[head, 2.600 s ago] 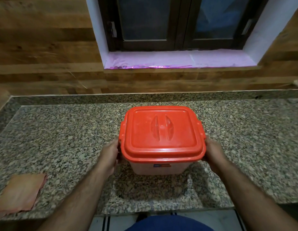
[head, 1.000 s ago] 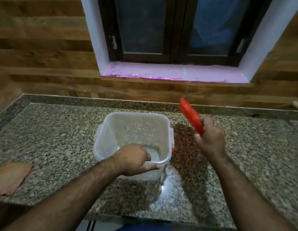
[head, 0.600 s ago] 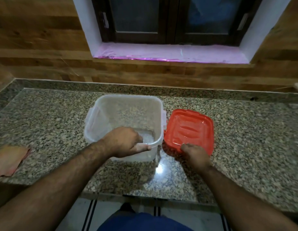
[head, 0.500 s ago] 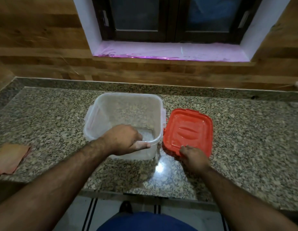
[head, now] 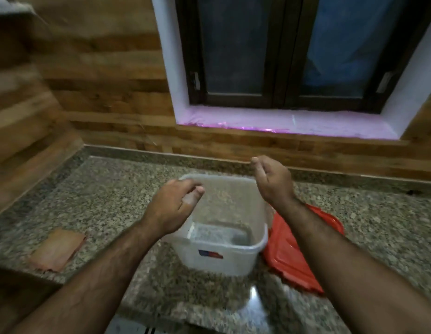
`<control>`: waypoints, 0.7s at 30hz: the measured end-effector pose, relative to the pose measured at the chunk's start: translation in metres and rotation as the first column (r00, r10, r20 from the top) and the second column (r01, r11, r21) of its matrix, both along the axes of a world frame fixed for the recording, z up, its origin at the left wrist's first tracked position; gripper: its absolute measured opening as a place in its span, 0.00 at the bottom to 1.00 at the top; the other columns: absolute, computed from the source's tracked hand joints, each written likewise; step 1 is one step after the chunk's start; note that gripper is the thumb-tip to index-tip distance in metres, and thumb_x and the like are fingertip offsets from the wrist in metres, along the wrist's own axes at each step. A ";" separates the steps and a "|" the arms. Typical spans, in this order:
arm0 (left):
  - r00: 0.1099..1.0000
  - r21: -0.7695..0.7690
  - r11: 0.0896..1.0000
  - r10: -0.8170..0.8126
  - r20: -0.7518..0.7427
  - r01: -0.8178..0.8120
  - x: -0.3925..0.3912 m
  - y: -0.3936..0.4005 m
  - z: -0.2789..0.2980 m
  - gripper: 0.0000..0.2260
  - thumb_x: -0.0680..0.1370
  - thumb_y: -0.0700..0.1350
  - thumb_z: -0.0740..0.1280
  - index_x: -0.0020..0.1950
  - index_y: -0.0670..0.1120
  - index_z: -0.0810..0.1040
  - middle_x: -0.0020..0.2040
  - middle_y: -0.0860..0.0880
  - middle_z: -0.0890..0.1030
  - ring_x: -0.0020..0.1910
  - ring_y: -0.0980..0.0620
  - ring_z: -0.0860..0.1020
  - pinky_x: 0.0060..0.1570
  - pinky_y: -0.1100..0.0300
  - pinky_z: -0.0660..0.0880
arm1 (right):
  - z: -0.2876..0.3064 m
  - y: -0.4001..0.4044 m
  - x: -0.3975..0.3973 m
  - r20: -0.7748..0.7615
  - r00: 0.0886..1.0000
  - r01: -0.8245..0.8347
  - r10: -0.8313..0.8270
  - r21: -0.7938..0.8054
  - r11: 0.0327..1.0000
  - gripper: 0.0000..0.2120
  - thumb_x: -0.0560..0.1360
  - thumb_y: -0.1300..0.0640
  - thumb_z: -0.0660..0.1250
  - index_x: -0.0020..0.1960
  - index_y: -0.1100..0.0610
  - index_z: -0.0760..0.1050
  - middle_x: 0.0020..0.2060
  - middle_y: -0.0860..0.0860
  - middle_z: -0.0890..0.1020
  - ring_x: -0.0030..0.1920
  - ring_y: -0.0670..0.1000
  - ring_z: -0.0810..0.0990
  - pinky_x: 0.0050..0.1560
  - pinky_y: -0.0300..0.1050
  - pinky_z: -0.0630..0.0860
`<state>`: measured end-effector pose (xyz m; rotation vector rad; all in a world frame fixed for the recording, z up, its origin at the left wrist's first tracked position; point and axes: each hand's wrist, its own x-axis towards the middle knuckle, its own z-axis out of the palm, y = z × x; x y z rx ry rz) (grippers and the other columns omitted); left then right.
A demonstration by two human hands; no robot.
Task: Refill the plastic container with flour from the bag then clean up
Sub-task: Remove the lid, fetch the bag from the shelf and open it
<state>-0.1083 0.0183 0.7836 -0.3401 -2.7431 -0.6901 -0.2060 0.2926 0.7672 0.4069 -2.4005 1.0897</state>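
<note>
both hands (head: 172, 208) (head: 272, 180) hover loosely curled, holding nothing, above the container (head: 224, 249).

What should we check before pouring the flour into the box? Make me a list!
1. Lid off the plastic container: ok, its top is open.
2. Red lid out of the way: ok, it lies on the counter to the container's right, partly behind it.
3. Both hands free: ok, the left hand and right hand hold nothing, raised above the container.
4. Flour bag ready: not ok, no bag is in view.
5. Room inside the container: ok, it looks nearly empty.
6. Cloth for cleanup: ok, it lies on the counter to the left.
</note>
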 end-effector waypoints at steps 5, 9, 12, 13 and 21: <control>0.966 0.142 0.967 0.228 -0.123 -0.210 -0.020 -0.072 0.077 0.26 0.84 0.61 0.60 0.78 0.50 0.74 0.57 0.50 0.83 0.54 0.49 0.81 0.51 0.56 0.74 | 0.090 -0.106 -0.051 -0.081 0.963 -0.214 0.256 0.344 0.914 0.18 0.83 0.39 0.58 0.49 0.50 0.78 0.42 0.50 0.84 0.47 0.58 0.82 0.41 0.50 0.75; 0.905 0.146 0.934 0.354 -0.234 -0.327 -0.025 -0.157 0.158 0.25 0.84 0.62 0.63 0.76 0.50 0.76 0.52 0.53 0.81 0.50 0.54 0.78 0.48 0.56 0.73 | 0.163 -0.201 -0.077 -0.165 0.936 -0.212 0.312 0.445 0.870 0.20 0.81 0.37 0.55 0.55 0.50 0.78 0.46 0.49 0.86 0.50 0.58 0.82 0.46 0.53 0.79; 0.842 0.129 0.909 0.416 -0.343 -0.396 -0.036 -0.237 0.222 0.27 0.81 0.65 0.62 0.74 0.51 0.78 0.52 0.52 0.82 0.52 0.51 0.81 0.50 0.55 0.77 | 0.217 -0.278 -0.098 -0.222 0.902 -0.220 0.371 0.502 0.836 0.11 0.83 0.43 0.61 0.53 0.48 0.76 0.46 0.48 0.85 0.50 0.57 0.82 0.44 0.51 0.76; 0.809 0.132 0.895 0.441 -0.388 -0.425 -0.039 -0.273 0.245 0.26 0.81 0.64 0.63 0.73 0.51 0.79 0.51 0.53 0.83 0.52 0.49 0.82 0.52 0.54 0.78 | 0.237 -0.316 -0.105 -0.245 0.891 -0.216 0.381 0.509 0.833 0.09 0.83 0.44 0.61 0.54 0.47 0.76 0.48 0.47 0.84 0.51 0.56 0.81 0.45 0.51 0.76; 0.627 0.163 0.795 0.570 -0.531 -0.584 -0.060 -0.462 0.362 0.24 0.85 0.58 0.66 0.78 0.48 0.73 0.71 0.43 0.80 0.67 0.41 0.79 0.66 0.45 0.78 | 0.351 -0.526 -0.152 -0.307 0.875 -0.176 0.374 0.517 0.838 0.13 0.84 0.50 0.60 0.65 0.46 0.77 0.57 0.49 0.85 0.57 0.56 0.80 0.56 0.58 0.81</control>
